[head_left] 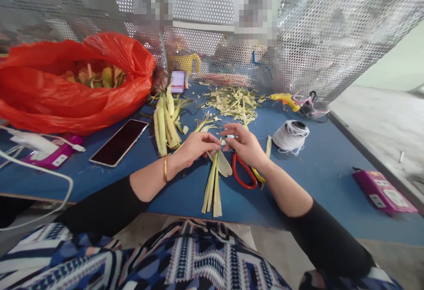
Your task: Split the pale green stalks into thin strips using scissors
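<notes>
My left hand (195, 148) is closed in a pinch on the gathered upper end of a bundle of pale green leaf strips (212, 190), whose loose ends fan down toward the table's front edge. Close by on the right, my right hand (245, 146) has its fingers bent, thumb and a fingertip together near the bundle's top; anything held there is too small to make out. A broad pale husk piece (225, 166) lies behind the strips. Red-handled scissors (244, 185) rest partly under my right hand, beside a yellow-green curved piece (259, 176).
Corn husks (164, 126) and a pile of shredded strips (233, 102) lie farther back. A red plastic bag (76, 108) and a phone (119, 143) are left. Right are white thread (291, 136), a yellow glue gun (285, 101) and a purple power strip (384, 190). Perforated metal (202, 7) borders the back.
</notes>
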Available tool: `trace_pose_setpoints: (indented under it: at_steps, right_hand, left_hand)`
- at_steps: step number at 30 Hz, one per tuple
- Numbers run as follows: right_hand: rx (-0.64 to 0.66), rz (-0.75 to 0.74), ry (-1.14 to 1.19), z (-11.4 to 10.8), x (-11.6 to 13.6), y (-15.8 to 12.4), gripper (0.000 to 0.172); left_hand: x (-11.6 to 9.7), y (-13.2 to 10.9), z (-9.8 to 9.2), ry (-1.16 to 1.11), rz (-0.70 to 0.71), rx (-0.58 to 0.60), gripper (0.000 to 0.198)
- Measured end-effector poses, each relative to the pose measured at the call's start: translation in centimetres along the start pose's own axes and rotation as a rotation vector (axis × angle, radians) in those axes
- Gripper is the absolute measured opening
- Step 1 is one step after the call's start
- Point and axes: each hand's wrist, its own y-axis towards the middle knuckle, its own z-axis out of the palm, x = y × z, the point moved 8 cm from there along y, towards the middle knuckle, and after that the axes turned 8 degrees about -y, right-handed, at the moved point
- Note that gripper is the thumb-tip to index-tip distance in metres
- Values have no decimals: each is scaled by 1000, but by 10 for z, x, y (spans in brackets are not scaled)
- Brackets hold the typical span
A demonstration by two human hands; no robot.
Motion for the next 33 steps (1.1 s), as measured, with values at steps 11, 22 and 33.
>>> trace_pose_setpoints:
  at_steps: [11, 22, 33]
  right_hand:
    - [65, -112, -229, 9, 4, 1, 37]
    - [30, -34, -161, 9, -2, 2, 28]
    - [56, 8, -126, 8, -2, 1, 23]
  left_hand:
    - [-15, 2, -4, 221, 208, -28, 4]
    - [-35, -15, 6, 752, 441, -98, 13]
    - [-8, 9, -13, 325, 205, -60, 10]
